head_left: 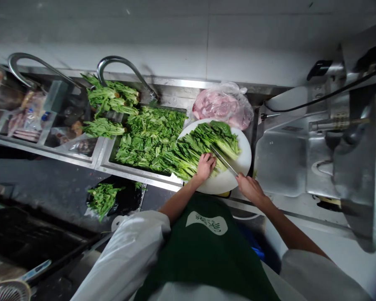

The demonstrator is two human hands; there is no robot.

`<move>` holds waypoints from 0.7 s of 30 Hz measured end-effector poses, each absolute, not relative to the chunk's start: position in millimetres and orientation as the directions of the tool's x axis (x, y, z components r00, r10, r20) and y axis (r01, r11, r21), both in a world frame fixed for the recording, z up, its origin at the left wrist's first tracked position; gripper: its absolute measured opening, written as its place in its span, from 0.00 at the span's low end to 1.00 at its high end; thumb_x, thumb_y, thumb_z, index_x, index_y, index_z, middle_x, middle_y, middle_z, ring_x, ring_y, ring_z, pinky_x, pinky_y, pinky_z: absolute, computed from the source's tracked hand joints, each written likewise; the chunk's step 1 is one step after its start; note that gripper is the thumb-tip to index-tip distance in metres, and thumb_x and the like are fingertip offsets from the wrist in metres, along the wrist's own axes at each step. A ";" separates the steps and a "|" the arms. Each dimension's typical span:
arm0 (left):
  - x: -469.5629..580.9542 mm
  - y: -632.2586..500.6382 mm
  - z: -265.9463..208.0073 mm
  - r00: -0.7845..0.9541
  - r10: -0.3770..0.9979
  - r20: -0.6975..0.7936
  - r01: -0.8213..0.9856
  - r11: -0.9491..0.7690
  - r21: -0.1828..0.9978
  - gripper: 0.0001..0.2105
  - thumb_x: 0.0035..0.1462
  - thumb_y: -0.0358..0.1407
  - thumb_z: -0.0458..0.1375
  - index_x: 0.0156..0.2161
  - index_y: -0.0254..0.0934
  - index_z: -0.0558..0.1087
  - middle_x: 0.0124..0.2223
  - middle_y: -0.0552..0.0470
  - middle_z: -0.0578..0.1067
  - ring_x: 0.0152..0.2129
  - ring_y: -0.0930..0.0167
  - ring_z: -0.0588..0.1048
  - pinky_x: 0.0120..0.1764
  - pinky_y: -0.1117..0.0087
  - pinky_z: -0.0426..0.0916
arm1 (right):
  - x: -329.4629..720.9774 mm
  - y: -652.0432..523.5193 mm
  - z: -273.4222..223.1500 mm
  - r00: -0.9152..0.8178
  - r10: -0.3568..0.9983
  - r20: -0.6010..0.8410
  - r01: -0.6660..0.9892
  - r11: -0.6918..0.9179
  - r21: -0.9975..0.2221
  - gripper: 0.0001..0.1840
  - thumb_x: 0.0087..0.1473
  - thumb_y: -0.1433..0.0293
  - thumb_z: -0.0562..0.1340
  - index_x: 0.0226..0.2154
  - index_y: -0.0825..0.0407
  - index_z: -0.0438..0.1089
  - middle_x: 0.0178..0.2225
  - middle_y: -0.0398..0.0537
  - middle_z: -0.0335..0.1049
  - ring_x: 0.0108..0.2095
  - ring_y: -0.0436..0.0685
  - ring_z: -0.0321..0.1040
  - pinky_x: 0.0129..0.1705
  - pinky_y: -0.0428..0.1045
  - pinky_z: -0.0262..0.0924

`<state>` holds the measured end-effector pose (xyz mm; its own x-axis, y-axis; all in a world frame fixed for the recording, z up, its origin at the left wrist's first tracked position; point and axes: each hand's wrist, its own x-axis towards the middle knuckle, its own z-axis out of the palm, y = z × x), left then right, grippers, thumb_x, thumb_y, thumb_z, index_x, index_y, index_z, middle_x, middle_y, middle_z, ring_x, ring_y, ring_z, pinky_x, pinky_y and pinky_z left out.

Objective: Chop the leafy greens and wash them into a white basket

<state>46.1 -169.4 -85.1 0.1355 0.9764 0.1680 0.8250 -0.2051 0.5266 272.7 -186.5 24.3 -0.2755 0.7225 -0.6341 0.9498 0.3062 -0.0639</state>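
Observation:
A round white cutting board [242, 144] carries leafy greens [188, 155] with pale stems pointing right. My left hand [206, 166] rests on the nearer greens, its fingers curled over the stems. In my right hand [250, 189] is the handle of a knife [224, 160], closed inside the fist. The blade slants up and left across the board, just right of my left fingers, between the nearer greens and a farther bunch [227, 140]. Left of the board, a sink basin [111, 161] is filled with cut greens [153, 133].
Bagged raw meat [222, 104] sits behind the board. Whole bunches of greens [113, 96] lie by a curved faucet [122, 60]. Further left, basins hold packaged food [29, 113]. A metal tray [282, 163] stands right. On the floor, a black bag [128, 198] has greens at its mouth.

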 end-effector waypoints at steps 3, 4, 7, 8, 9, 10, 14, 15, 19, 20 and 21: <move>45.9 -170.7 -86.2 0.133 0.979 0.153 0.830 -0.194 0.523 0.11 0.71 0.35 0.51 0.44 0.37 0.76 0.48 0.44 0.71 0.45 0.64 0.67 0.50 0.62 0.67 | 272.5 -189.0 31.3 -0.289 0.723 -0.628 0.942 0.331 -0.053 0.18 0.72 0.66 0.45 0.48 0.56 0.67 0.34 0.59 0.78 0.38 0.62 0.79 0.37 0.49 0.59; 46.0 -170.7 -86.7 0.138 0.980 0.146 0.831 -0.194 0.521 0.11 0.71 0.35 0.51 0.44 0.37 0.76 0.48 0.44 0.71 0.45 0.64 0.67 0.50 0.62 0.67 | 271.6 -190.2 32.5 -0.288 0.724 -0.627 0.942 0.332 -0.050 0.19 0.72 0.66 0.45 0.49 0.56 0.66 0.33 0.58 0.78 0.37 0.62 0.79 0.37 0.49 0.59; 45.8 -170.9 -88.3 0.151 0.980 0.131 0.835 -0.197 0.514 0.10 0.71 0.35 0.51 0.44 0.37 0.76 0.48 0.45 0.71 0.45 0.64 0.66 0.51 0.62 0.67 | 265.1 -190.5 30.3 -0.287 0.724 -0.627 0.944 0.324 -0.059 0.18 0.72 0.66 0.45 0.48 0.56 0.66 0.35 0.59 0.79 0.40 0.61 0.78 0.37 0.48 0.58; 45.6 -171.1 -88.8 0.151 0.980 0.129 0.835 -0.197 0.514 0.11 0.71 0.35 0.51 0.44 0.37 0.76 0.48 0.45 0.71 0.44 0.64 0.66 0.51 0.62 0.67 | 262.9 -189.6 28.7 -0.293 0.720 -0.629 0.942 0.328 -0.064 0.18 0.72 0.67 0.45 0.48 0.56 0.67 0.37 0.60 0.79 0.40 0.61 0.78 0.37 0.48 0.58; 45.3 -171.4 -89.2 0.151 0.980 0.130 0.835 -0.196 0.513 0.11 0.71 0.35 0.51 0.44 0.37 0.76 0.47 0.44 0.71 0.44 0.64 0.66 0.50 0.62 0.67 | 261.4 -188.8 27.4 -0.298 0.717 -0.630 0.940 0.334 -0.065 0.18 0.72 0.67 0.45 0.47 0.56 0.67 0.37 0.60 0.79 0.41 0.61 0.78 0.37 0.48 0.58; 45.1 -171.7 -89.6 0.150 0.980 0.132 0.836 -0.197 0.513 0.12 0.71 0.35 0.50 0.44 0.36 0.76 0.47 0.45 0.71 0.43 0.64 0.66 0.50 0.62 0.67 | 260.9 -188.4 26.8 -0.305 0.716 -0.628 0.937 0.342 -0.065 0.18 0.72 0.66 0.45 0.47 0.56 0.67 0.37 0.60 0.79 0.40 0.61 0.78 0.37 0.49 0.58; 43.7 -173.1 -91.3 0.178 0.972 0.153 0.831 -0.232 0.506 0.12 0.72 0.35 0.49 0.43 0.36 0.75 0.45 0.45 0.71 0.43 0.64 0.66 0.50 0.61 0.67 | 261.8 -190.5 28.6 -0.316 0.727 -0.610 0.934 0.353 -0.064 0.18 0.72 0.66 0.45 0.47 0.57 0.66 0.33 0.58 0.78 0.37 0.61 0.78 0.36 0.48 0.58; 43.2 -173.5 -92.0 0.186 0.970 0.156 0.829 -0.240 0.505 0.12 0.71 0.35 0.49 0.43 0.36 0.75 0.45 0.45 0.71 0.43 0.64 0.66 0.50 0.61 0.67 | 260.8 -191.0 28.8 -0.308 0.727 -0.613 0.937 0.344 -0.063 0.18 0.72 0.66 0.46 0.47 0.57 0.66 0.34 0.59 0.78 0.38 0.61 0.78 0.36 0.48 0.58; 41.6 -174.7 -94.0 0.180 0.972 0.147 0.831 -0.231 0.507 0.11 0.71 0.35 0.49 0.44 0.36 0.75 0.46 0.45 0.71 0.44 0.64 0.67 0.50 0.61 0.68 | 254.2 -191.0 27.9 -0.298 0.722 -0.624 0.943 0.325 -0.074 0.17 0.72 0.67 0.46 0.46 0.56 0.68 0.38 0.61 0.79 0.41 0.62 0.78 0.38 0.48 0.58; 41.5 -174.9 -94.1 0.179 0.973 0.147 0.831 -0.229 0.507 0.11 0.71 0.35 0.49 0.44 0.36 0.74 0.45 0.45 0.71 0.43 0.64 0.67 0.50 0.61 0.68 | 253.2 -191.0 27.9 -0.308 0.725 -0.616 0.940 0.330 -0.083 0.17 0.72 0.66 0.47 0.45 0.56 0.68 0.37 0.60 0.79 0.41 0.62 0.78 0.37 0.48 0.58; 41.4 -175.2 -94.0 0.179 0.972 0.151 0.830 -0.232 0.507 0.12 0.71 0.35 0.49 0.43 0.36 0.74 0.45 0.45 0.71 0.43 0.64 0.67 0.50 0.61 0.68 | 252.6 -191.2 28.0 -0.317 0.729 -0.607 0.939 0.333 -0.090 0.17 0.71 0.66 0.47 0.45 0.56 0.68 0.36 0.60 0.79 0.40 0.62 0.78 0.37 0.48 0.58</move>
<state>41.4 -175.2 -94.0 0.1795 0.9722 0.1505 0.8303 -0.2318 0.5068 252.6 -191.2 28.0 -0.3167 0.7291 -0.6067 0.9387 0.3329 -0.0899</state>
